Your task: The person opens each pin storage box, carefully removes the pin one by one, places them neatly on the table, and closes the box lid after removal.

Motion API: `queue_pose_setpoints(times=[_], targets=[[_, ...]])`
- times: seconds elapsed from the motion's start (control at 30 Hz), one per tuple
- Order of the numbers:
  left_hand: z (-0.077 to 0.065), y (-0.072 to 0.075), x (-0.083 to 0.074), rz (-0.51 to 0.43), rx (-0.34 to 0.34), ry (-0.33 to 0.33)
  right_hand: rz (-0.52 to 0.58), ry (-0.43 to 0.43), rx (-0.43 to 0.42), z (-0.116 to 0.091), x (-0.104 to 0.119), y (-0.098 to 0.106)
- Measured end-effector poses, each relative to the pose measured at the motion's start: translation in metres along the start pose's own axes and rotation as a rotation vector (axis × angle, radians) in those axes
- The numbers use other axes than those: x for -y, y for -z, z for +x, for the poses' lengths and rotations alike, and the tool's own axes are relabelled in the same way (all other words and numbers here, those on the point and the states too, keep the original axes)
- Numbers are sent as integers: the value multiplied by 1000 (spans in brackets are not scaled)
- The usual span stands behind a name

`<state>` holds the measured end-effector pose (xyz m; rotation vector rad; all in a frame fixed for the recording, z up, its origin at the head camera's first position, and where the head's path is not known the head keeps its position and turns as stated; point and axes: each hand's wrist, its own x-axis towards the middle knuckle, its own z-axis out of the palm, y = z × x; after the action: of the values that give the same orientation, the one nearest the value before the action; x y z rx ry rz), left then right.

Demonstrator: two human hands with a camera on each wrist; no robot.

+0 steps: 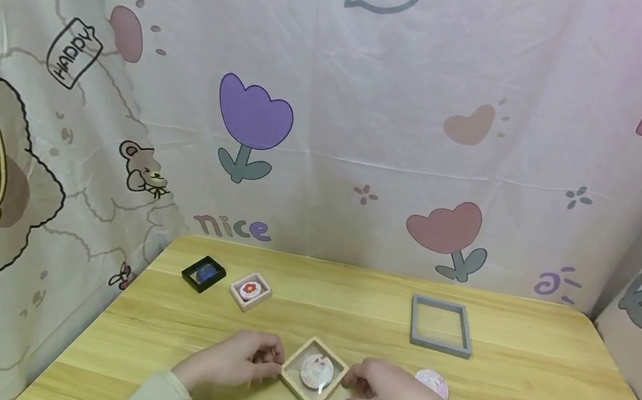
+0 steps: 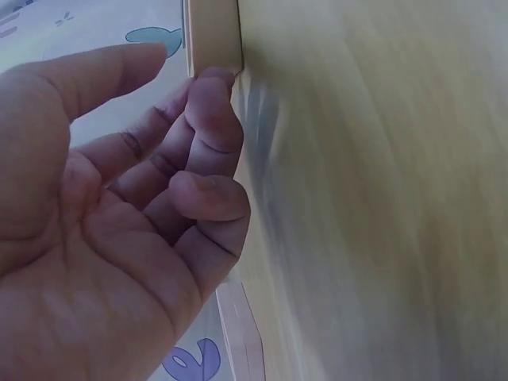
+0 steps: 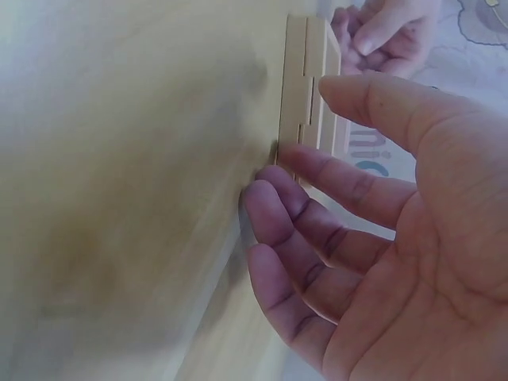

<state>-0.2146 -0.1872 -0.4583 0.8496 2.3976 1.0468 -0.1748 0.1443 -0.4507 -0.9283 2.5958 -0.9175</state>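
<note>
A square light-wood display box (image 1: 292,385) with a clear front lies turned cornerwise on the table between the hands. Inside it is a round white disc (image 1: 316,371) with a faint reddish pattern. At the box's left corner is my left hand (image 1: 233,359); in the left wrist view its fingertips meet the wooden edge (image 2: 214,36), while the thumb stays apart. My right hand (image 1: 393,393) is by the right corner. In the right wrist view its index fingertip touches the box's side (image 3: 298,87), the thumb is close to the upper edge and the other fingers bend loosely.
Farther left lie a small black frame (image 1: 193,283) with a blue item and a small pale pink frame (image 1: 260,302) around a flower-printed disc (image 1: 251,289). A grey square frame (image 1: 439,348) lies back right. Behind the right hand is a pink disc (image 1: 433,382), partly hidden. Printed cloth (image 1: 352,92) hangs behind.
</note>
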Motion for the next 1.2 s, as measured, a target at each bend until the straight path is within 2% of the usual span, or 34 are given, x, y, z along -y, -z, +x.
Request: queue_pose_setpoints(times=[0.27, 0.47, 0.83, 1.1, 1.2], targets=[[0, -4, -7, -15, 36, -2, -41, -12, -26, 4, -1, 5], [0, -6, -13, -27, 65, -30, -77, -25, -54, 4, -1, 7], [1, -10, -18, -31, 86, -44, -167, -119, -85, 5, 3, 4], [7, -8, -12, -16, 13, 34, -177, -138, -93, 6, 4, 3], [11, -7, -10, -11, -31, 36, -172, -151, -93, 7, 5, 2]])
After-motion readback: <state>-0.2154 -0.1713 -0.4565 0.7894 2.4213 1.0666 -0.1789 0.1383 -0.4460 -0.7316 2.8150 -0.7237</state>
